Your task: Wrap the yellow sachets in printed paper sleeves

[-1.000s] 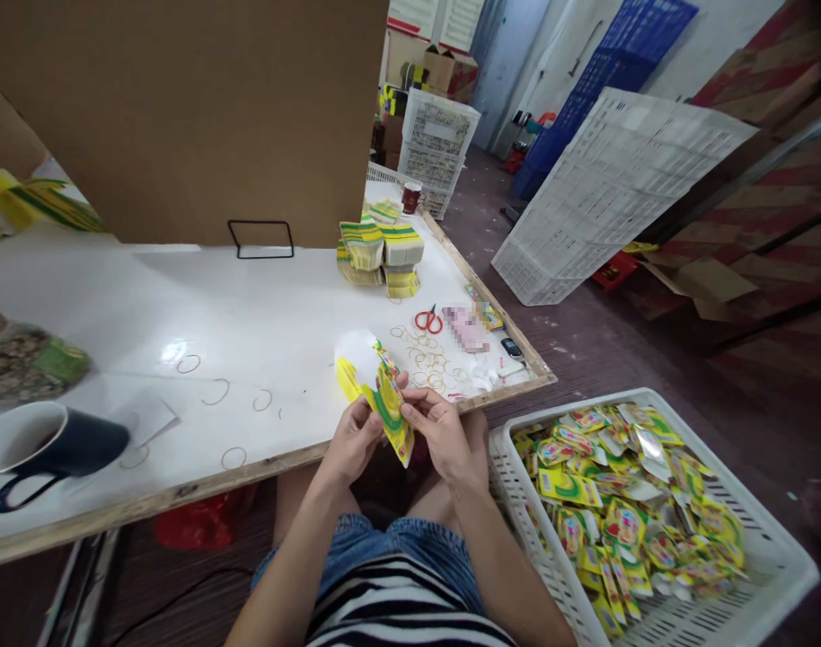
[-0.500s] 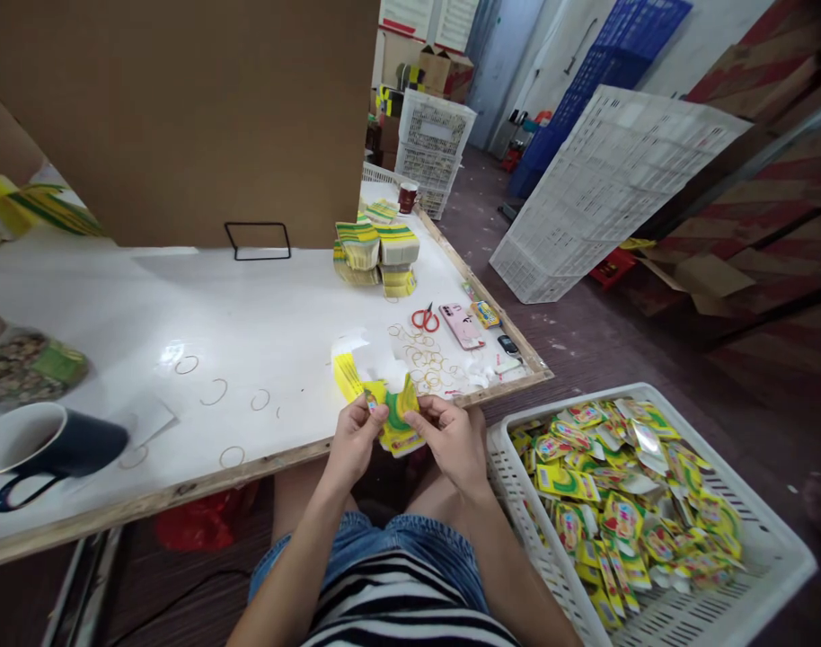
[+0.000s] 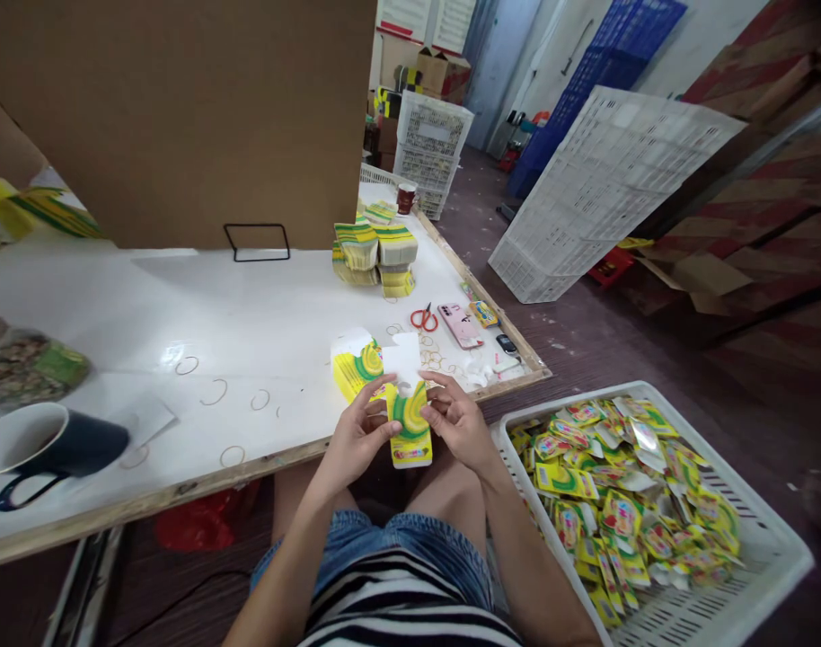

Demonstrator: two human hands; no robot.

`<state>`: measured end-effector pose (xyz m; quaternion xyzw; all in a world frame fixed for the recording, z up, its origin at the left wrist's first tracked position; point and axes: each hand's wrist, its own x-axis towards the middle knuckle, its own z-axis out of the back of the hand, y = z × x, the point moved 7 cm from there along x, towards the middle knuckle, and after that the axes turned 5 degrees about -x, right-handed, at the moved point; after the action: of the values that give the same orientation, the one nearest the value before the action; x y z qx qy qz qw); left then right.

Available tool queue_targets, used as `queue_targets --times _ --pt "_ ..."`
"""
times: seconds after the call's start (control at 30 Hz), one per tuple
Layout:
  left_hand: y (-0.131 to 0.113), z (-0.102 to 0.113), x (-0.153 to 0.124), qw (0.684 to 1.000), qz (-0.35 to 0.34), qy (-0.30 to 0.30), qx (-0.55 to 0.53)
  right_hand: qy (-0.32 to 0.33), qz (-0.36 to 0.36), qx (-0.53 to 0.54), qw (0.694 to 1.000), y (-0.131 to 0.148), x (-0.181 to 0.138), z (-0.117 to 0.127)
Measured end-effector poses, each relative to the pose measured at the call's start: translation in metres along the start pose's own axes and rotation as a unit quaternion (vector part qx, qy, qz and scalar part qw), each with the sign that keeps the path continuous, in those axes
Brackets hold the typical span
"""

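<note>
Left fingers and right fingers pinching a yellow-green thin-card box, white notched flap, slotted plastic basket nearby

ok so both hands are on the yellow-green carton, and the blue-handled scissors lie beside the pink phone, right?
Wrong handle colour: the scissors are red-handled, as the head view shows. The rest stands: left hand and right hand are on the yellow-green carton, and the scissors lie beside the pink phone.
</note>
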<state>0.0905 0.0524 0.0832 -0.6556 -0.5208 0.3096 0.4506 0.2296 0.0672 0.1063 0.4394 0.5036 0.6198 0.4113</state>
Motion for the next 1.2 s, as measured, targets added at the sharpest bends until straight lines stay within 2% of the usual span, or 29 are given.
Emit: queue_targets --times 0.07,0.13,0.23,0.33,0.43,0.57,0.73,0.97,1.1,1.2 --pt "0.002 -0.001 -0.001 0.999 0.016 0.021 -0.018 0.042 -0.007 0.006 0.999 0.002 0.001 0.001" --pt "0.006 -0.003 -0.003 0.999 0.029 0.027 -0.026 0.051 -0.003 -0.024 0.998 0.003 0.002 0.005" --pt "0.009 -0.006 -0.003 0.998 0.031 0.024 -0.046 -0.006 0.022 -0.079 0.997 0.001 0.003 0.014" --pt "0.011 -0.010 -0.002 0.998 0.028 0.021 -0.054 -0.085 0.032 -0.076 0.993 -0.005 0.002 0.022" --pt "0.012 -0.011 0.000 0.999 0.027 0.016 -0.022 -0.110 0.044 -0.081 0.990 -0.006 0.001 0.027" --pt "0.013 -0.005 0.002 0.999 0.006 -0.027 0.031 -0.072 0.091 -0.159 0.980 0.010 -0.001 0.029" --pt "0.018 -0.005 0.002 0.993 0.001 -0.062 0.100 0.005 -0.031 -0.172 0.985 -0.003 -0.001 0.021" --pt "0.018 -0.008 0.002 0.993 -0.002 -0.052 0.109 -0.023 -0.023 -0.307 0.951 -0.004 0.004 0.016" --pt "0.018 -0.006 0.002 0.997 0.007 -0.055 0.044 -0.004 0.001 -0.255 0.967 -0.004 0.003 0.015" --pt "0.019 -0.011 0.002 0.999 0.012 -0.040 0.005 -0.049 0.045 -0.212 0.975 -0.002 -0.001 0.023"
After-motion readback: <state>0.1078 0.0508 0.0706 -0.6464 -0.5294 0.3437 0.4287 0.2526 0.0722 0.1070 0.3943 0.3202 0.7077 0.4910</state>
